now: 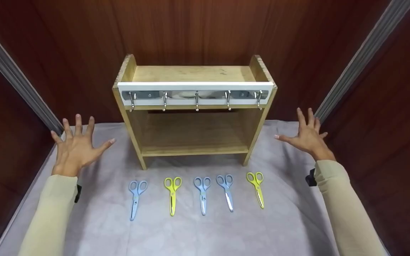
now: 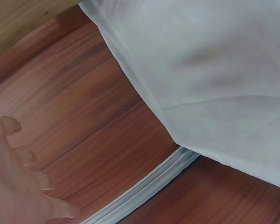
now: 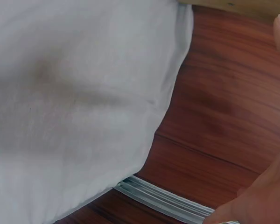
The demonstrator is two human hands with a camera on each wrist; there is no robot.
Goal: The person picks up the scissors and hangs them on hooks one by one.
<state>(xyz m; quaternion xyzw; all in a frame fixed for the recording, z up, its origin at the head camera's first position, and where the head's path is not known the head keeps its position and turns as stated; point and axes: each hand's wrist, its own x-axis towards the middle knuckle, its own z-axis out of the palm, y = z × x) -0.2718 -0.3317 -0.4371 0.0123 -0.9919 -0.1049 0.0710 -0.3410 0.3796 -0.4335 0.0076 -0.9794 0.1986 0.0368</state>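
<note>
My left hand [image 1: 77, 149] is spread wide over the cloth, left of a wooden shelf unit [image 1: 195, 151], and holds nothing. On the other side of the unit my right hand [image 1: 308, 138] is spread too, its thumb pointing toward the wood. In front of the unit lies a row of closed scissors, handles toward the shelf: light-blue scissors [image 1: 134, 202] at the left, yellow scissors [image 1: 172, 199], two more light-blue scissors [image 1: 203, 199], and yellow scissors [image 1: 258, 192] at the right. A white rail [image 1: 182, 84] with several metal hooks [image 1: 196, 101] spans the unit's upper front.
Pale cloth [image 1: 176, 236] covers the table beneath everything. Reddish wood panels [image 1: 190, 32] rise behind and at both sides, with grey metal strips [image 1: 365, 49] in the corners. Both wrist views show the cloth's edge against the panels.
</note>
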